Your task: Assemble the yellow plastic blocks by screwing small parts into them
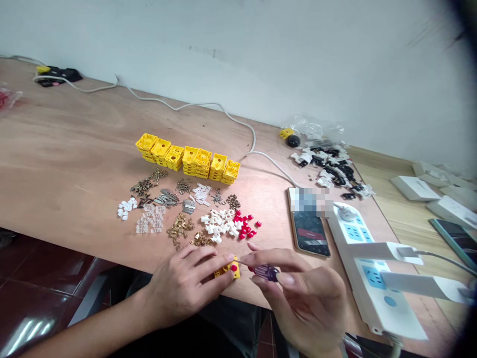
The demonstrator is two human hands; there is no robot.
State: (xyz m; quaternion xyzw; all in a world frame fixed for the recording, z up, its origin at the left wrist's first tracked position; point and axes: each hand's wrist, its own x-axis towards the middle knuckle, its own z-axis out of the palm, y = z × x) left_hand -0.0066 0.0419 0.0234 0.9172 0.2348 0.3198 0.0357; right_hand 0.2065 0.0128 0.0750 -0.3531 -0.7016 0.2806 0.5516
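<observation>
Closest to the camera, the person's right hand (307, 298) had its thumb and fingers closed around the purple handle of a screwdriver (266, 272), whose thin shaft ran left toward the left hand (182, 278). That hand, palm down, gripped a small yellow plastic housing (236, 273) between its fingers at the near edge of the wooden table (74, 154). A red cap (234, 267) sat on the housing; whether the screwdriver's tip touched it could not be told.

Just beyond the left hand's fingers lay brass terminals (181, 226), with white plastic fittings (219, 223) and loose red caps (246, 226) ahead of the space between the hands. Clear plastic pieces (151, 219) and small white caps (126, 208) lay farther out to the left hand's left, near heaps of screws (143, 186) and metal strips (167, 198). Past all these, stacked yellow housings (190, 161) formed a slanting row. Beyond the right hand lay a smartphone (309, 233); to that hand's right stretched a white power strip (402, 323) with adapters plugged in (417, 286).
</observation>
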